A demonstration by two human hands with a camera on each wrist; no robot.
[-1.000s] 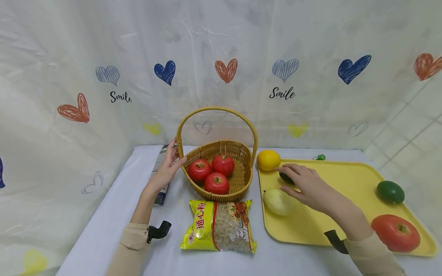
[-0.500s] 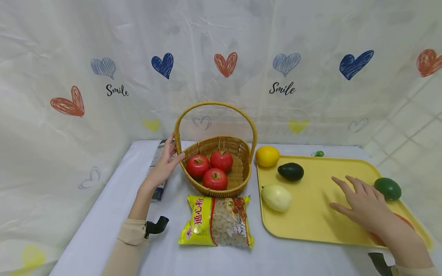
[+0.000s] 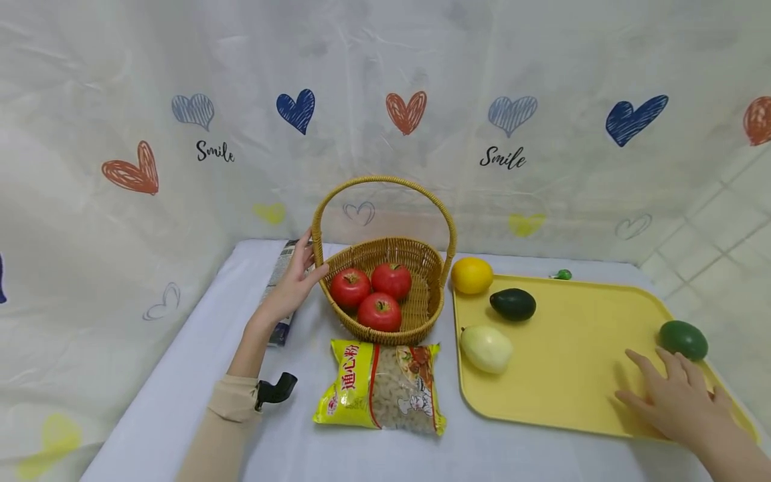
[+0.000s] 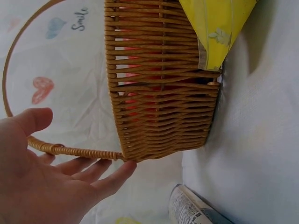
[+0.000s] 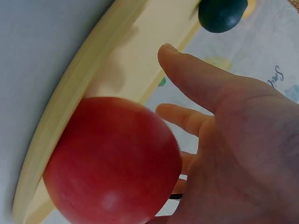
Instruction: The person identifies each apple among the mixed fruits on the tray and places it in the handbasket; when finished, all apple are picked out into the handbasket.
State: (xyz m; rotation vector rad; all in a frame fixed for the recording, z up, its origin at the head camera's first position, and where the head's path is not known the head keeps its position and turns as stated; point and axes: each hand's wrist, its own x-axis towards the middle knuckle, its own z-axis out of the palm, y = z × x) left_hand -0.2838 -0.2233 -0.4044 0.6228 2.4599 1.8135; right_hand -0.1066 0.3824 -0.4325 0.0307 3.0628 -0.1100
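My left hand is at the left side of a wicker basket, its fingers touching the foot of the arched handle. In the left wrist view the fingers lie extended along the handle and the thumb stands apart. Three red apples sit in the basket. Over the right end of a yellow tray, my right hand is spread. The right wrist view has a large red apple under that palm, fingers reaching along its far side. In the head view the hand hides this apple.
On the tray lie a dark avocado, a pale yellow-green fruit and a green oval fruit. A lemon is at its back left corner. A pasta bag lies before the basket, a printed packet left of it.
My right hand has moved right and nearer, from over the avocado to the large red apple at the tray's right end. My left hand has stayed at the basket handle.
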